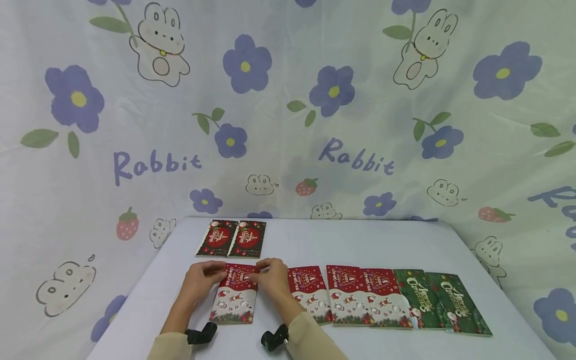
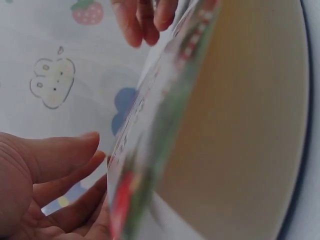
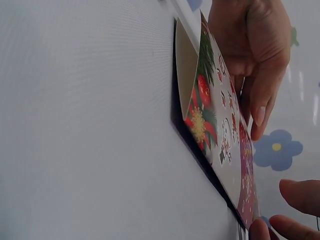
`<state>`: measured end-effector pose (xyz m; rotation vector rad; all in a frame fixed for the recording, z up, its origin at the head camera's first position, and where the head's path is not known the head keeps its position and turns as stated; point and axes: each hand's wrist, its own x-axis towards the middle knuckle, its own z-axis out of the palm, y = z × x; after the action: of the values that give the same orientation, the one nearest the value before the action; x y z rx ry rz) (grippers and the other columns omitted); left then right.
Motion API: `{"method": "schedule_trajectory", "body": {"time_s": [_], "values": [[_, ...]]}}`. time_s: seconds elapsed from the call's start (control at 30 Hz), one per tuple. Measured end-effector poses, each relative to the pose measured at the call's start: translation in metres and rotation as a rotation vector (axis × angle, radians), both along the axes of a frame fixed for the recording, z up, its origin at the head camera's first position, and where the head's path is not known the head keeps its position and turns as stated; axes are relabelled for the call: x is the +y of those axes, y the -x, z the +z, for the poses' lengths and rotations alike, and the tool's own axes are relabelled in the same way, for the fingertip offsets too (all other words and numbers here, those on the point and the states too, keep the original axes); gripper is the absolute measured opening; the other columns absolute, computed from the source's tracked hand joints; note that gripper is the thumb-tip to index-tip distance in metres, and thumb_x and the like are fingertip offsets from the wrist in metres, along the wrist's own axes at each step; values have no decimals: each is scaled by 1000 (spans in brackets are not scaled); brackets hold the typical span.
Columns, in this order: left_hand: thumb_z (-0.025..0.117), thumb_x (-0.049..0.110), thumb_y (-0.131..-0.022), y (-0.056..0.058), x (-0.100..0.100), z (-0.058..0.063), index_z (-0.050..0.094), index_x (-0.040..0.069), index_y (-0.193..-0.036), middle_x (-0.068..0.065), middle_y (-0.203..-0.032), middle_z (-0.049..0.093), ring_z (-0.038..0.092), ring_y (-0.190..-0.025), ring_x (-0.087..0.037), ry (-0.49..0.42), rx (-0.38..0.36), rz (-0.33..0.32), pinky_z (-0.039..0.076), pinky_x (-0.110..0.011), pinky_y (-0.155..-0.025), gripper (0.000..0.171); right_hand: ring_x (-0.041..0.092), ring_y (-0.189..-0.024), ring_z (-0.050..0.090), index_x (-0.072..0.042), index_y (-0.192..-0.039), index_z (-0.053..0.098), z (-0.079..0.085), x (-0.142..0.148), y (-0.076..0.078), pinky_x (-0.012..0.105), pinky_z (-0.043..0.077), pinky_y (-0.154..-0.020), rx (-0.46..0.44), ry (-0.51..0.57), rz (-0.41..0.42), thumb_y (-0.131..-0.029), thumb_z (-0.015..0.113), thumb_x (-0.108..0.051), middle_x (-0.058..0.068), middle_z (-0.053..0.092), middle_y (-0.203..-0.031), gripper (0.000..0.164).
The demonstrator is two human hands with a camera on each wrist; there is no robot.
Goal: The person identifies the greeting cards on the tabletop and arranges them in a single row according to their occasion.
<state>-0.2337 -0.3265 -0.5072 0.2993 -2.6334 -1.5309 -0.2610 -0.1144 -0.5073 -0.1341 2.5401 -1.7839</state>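
A red and white Christmas card lies upright to me on the table between both hands. My left hand is at its upper left edge, with the thumb held apart from the fingers in the left wrist view. The right hand touches the card's upper right corner, its thumb likewise apart from the fingers in the right wrist view. Seen from the side, the folded card gapes a little at its lower end. Inside the fold, its plain cream face fills much of the left wrist view.
Two dark red-and-black cards lie side by side at the back left. To the right, a row holds red and white cards and green cards, some overlapping. A patterned curtain hangs behind the white table.
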Motion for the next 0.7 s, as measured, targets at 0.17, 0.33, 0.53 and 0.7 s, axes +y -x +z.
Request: {"method": "schedule_trajectory", "body": {"time_s": [0.17, 0.33, 0.53, 0.7], "values": [[74, 2, -96, 1, 1, -1, 72, -6, -124, -17, -112, 74, 71, -102, -27, 0, -6, -8, 60, -37, -86, 28, 11, -72, 61, 1, -102, 78, -2, 1, 0, 26, 53, -61, 5, 14, -6, -80, 90, -5, 8, 70, -90, 27], [74, 2, -96, 2, 2, 1, 73, -6, -123, -17, -112, 74, 71, -103, -28, 11, -14, -12, 60, -39, -88, 27, 11, -76, 59, -1, -102, 78, -3, 1, -1, 27, 53, -66, -1, -4, -16, -79, 90, -5, 3, 69, -90, 26], [74, 2, -96, 1, 2, 3, 72, -6, -123, -15, -110, 74, 71, -102, -27, 6, -23, -10, 60, -40, -88, 28, 12, -79, 61, -1, -102, 78, -4, 1, 0, 30, 55, -72, -13, -13, -17, -79, 90, -6, 2, 70, -90, 27], [73, 0, -96, 0, 2, 1, 73, -6, -121, -14, -108, 74, 71, -99, -25, -14, -28, -6, 59, -36, -85, 26, 14, -83, 63, -1, -101, 79, -4, 1, -1, 32, 56, -76, -25, -23, -29, -79, 91, -6, 3, 70, -90, 26]]}}
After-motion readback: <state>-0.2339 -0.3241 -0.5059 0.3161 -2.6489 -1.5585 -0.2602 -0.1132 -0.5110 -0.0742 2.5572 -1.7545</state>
